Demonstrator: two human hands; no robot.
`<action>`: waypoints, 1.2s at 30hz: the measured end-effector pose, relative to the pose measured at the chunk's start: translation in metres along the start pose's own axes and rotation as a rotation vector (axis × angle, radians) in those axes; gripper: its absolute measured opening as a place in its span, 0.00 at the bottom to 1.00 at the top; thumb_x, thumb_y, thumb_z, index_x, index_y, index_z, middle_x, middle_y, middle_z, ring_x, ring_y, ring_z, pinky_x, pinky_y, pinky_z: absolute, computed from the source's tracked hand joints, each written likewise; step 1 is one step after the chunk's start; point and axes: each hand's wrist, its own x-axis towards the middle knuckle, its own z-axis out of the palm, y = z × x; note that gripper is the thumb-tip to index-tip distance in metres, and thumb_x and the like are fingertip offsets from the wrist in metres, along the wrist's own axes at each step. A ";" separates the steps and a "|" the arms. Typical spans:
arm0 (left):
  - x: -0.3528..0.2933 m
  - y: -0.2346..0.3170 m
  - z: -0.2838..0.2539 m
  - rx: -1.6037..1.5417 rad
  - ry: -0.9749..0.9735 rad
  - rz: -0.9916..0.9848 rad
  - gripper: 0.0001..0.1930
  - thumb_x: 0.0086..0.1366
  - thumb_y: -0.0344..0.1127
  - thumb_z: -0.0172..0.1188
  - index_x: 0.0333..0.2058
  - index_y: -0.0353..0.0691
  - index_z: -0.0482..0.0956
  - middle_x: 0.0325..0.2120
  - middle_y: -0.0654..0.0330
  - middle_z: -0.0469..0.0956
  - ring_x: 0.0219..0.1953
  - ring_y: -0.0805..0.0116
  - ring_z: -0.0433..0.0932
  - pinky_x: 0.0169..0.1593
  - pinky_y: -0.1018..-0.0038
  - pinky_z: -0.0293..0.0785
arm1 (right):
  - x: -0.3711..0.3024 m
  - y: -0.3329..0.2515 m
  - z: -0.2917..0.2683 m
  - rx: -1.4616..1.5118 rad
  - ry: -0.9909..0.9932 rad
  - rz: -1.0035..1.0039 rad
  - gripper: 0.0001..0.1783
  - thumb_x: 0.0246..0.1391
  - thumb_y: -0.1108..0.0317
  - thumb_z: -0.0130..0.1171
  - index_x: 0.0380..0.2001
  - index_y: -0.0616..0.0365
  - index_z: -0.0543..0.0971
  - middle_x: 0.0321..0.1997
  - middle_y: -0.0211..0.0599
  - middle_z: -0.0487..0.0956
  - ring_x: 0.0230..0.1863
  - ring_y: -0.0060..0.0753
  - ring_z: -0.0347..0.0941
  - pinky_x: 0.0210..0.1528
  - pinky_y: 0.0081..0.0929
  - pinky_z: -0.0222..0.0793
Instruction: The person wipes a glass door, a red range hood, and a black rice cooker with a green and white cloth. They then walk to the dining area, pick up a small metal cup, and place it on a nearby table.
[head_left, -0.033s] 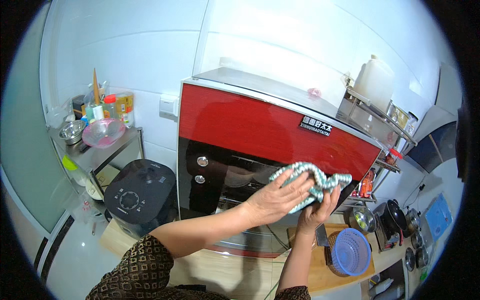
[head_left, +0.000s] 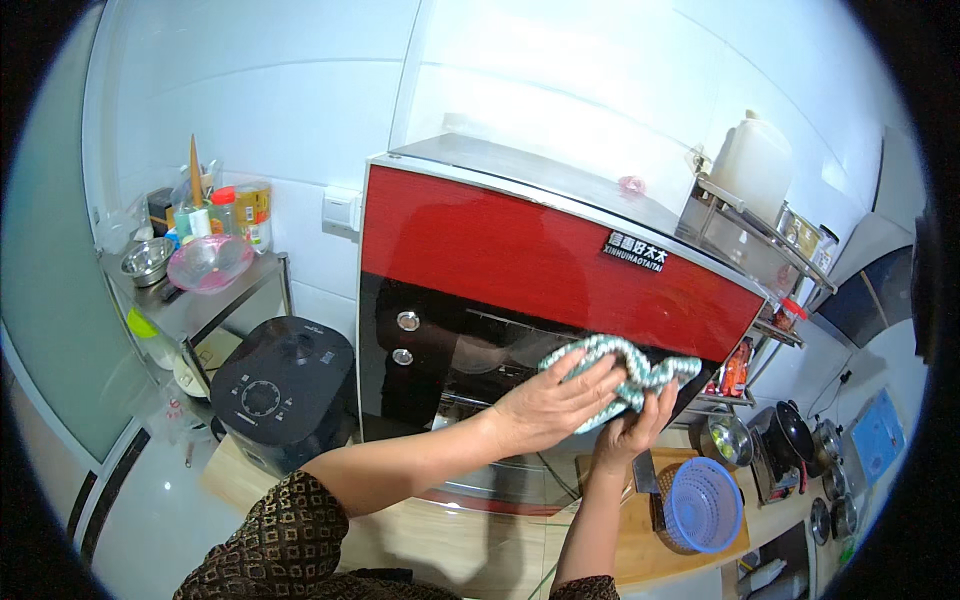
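Note:
A green and white patterned cloth (head_left: 628, 352) lies bunched against the front of a red and black kitchen cabinet appliance (head_left: 480, 220), near its right side, across the black panel just below the red band. My left hand (head_left: 545, 408) presses the cloth from the left, fingers bent over it. From below, my right hand (head_left: 636, 428) grips the cloth's lower right part between thumb and fingers. Some fingertips are lost in its folds. Left of the cloth, two round silver knobs (head_left: 405, 338) sit on the black panel.
A black rice cooker (head_left: 285, 385) stands left of the appliance, beside a metal shelf holding a pink bowl (head_left: 210, 265). At the lower right, a blue plastic basket (head_left: 703, 505) and a cleaver (head_left: 645, 472) rest on a wooden board (head_left: 640, 550). A rack (head_left: 745, 215) carries a white jug (head_left: 755, 160).
The cloth's folds have shifted slightly under my hands, and its top edge sits a little lower. Both hands keep hold of it.

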 end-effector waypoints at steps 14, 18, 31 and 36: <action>-0.170 0.011 -0.037 0.010 -0.215 -0.128 0.13 0.50 0.39 0.54 0.36 0.46 0.78 0.45 0.65 0.71 0.48 0.70 0.67 0.47 0.69 0.61 | -0.117 -0.111 -0.032 0.208 -0.666 0.204 0.25 0.29 0.76 0.61 0.40 0.58 0.75 0.44 0.51 0.66 0.42 0.49 0.65 0.43 0.38 0.64; -0.211 0.001 -0.064 -0.031 -0.250 -0.229 0.11 0.49 0.35 0.54 0.33 0.42 0.79 0.43 0.64 0.71 0.46 0.69 0.68 0.46 0.69 0.63 | -0.134 -0.150 -0.021 0.295 -0.755 0.130 0.26 0.28 0.75 0.64 0.39 0.54 0.77 0.41 0.47 0.66 0.38 0.45 0.67 0.39 0.35 0.67; -0.237 -0.028 -0.074 -0.247 0.080 -0.576 0.12 0.45 0.28 0.58 0.32 0.35 0.75 0.40 0.53 0.68 0.45 0.52 0.68 0.47 0.63 0.68 | -0.108 -0.227 0.031 0.213 -0.569 0.133 0.08 0.33 0.73 0.59 0.23 0.53 0.74 0.26 0.37 0.71 0.28 0.42 0.68 0.33 0.39 0.65; -0.287 0.004 -0.058 -0.377 -0.029 -0.647 0.11 0.44 0.29 0.61 0.30 0.36 0.75 0.40 0.52 0.68 0.44 0.49 0.67 0.48 0.60 0.67 | -0.179 -0.216 0.018 0.156 -0.709 0.082 0.22 0.25 0.73 0.65 0.32 0.54 0.74 0.34 0.41 0.69 0.32 0.44 0.69 0.30 0.34 0.68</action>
